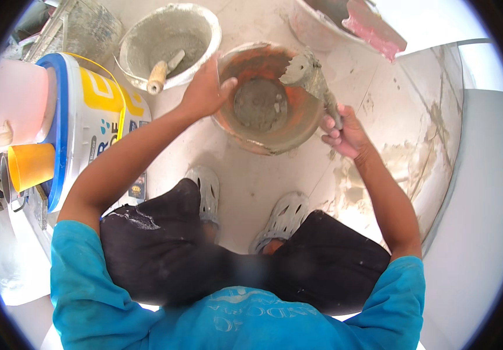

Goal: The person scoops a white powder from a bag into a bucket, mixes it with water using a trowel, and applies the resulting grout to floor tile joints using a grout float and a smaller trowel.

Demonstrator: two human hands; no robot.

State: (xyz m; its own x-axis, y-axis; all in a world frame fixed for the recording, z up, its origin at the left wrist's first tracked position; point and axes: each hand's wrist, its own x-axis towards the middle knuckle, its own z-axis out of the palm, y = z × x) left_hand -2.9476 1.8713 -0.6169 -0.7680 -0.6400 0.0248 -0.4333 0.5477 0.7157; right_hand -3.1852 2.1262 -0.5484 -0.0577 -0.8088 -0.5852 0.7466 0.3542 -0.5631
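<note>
An orange bucket [307, 111] smeared with grey cement stands on the floor in front of me, with wet grey mix [258, 104] in its bottom. My left hand [208, 88] is at its left rim, thumb over the inner side and fingers along the outside, partly hidden by the hand itself. Held over the bucket's right side is a cement-caked trowel [317, 81] with a jagged-looking edge. My right hand [345, 131] is closed around its lower end. The thick cement coat hides much of the tool's shape.
Beyond my left hand sits a white bucket [213, 26] holding cement and a wooden-handled trowel [157, 77]. A large white-and-blue tub [60, 116] and an orange cup [31, 166] are at left. Another basin [315, 29] with a pink-and-grey tool [371, 29] lies far right.
</note>
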